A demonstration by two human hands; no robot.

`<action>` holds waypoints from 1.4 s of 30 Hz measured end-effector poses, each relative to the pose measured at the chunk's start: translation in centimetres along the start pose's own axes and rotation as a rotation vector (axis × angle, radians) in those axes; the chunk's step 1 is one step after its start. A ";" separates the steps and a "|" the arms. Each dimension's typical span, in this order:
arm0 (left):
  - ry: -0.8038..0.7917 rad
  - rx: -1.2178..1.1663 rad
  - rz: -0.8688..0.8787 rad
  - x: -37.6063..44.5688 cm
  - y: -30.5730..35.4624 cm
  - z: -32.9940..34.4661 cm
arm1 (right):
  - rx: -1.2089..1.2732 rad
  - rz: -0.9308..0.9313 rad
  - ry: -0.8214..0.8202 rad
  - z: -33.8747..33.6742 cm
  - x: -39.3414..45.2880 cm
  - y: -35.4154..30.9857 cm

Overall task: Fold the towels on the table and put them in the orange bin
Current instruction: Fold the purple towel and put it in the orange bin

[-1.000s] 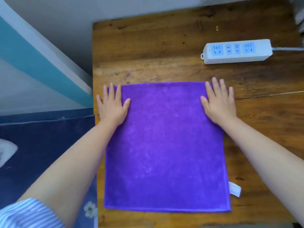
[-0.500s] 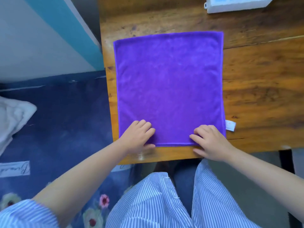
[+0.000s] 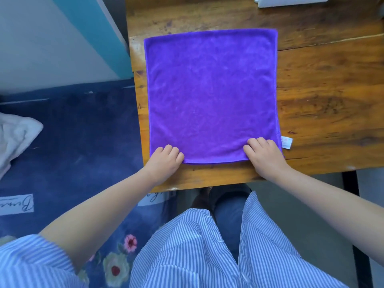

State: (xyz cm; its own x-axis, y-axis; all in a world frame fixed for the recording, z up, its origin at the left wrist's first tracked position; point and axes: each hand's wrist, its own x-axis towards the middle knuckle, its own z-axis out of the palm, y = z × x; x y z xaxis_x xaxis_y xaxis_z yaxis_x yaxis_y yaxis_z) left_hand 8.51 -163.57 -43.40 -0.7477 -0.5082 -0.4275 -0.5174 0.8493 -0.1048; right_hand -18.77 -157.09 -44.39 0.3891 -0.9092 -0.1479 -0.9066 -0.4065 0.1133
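1. A white power strip [image 3: 291, 1] is cut off by the top edge.
2. The fingertips of both hands curl out of sight at the towel's near corners.
3. The plush purple towel [image 3: 212, 94] lies flat and square on the grained wooden worktop [image 3: 328, 90].
4. The left hand [image 3: 164, 163] and right hand [image 3: 264, 156] each grip a near corner.

Little can be read here. On the blue floor mat [image 3: 68, 154], a pale panel [image 3: 15, 204] at the left edge carries cursive script seen upside down; its letters cannot be made out with certainty. A second pale panel [image 3: 154, 199] with similar script peeks out under the desk's near edge, mostly hidden. The purple towel's white care tag [image 3: 286, 142] bears faint reddish print, too small to read.
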 end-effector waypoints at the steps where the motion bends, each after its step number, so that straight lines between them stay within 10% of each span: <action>1: 0.001 -0.020 -0.024 0.0 0.0 0.1 | -0.001 0.015 0.031 0.1 -0.1 0.0; 10: -0.058 -0.444 -0.232 0.8 -2.4 -0.3 | 0.239 0.042 0.022 -1.5 -0.1 1.8; 18: -0.167 -0.798 -0.217 3.0 -8.9 -4.2 | 0.312 0.087 -0.455 -5.1 3.9 7.3; 32: 0.317 -1.925 -0.870 12.0 -19.1 -7.6 | 1.517 0.982 0.134 -4.5 14.0 18.1; 42: 0.470 -1.547 -1.156 17.1 -19.0 -4.7 | 1.421 1.093 0.187 -1.0 17.1 19.5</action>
State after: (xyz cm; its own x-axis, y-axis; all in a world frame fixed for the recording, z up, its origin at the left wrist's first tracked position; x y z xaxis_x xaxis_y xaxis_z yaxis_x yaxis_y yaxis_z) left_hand 3.63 -189.04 -44.48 0.2503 -0.8379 -0.4850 -0.4125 -0.5455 0.7296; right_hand -29.60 -180.63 -43.68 -0.4978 -0.7231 -0.4788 -0.1322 0.6089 -0.7822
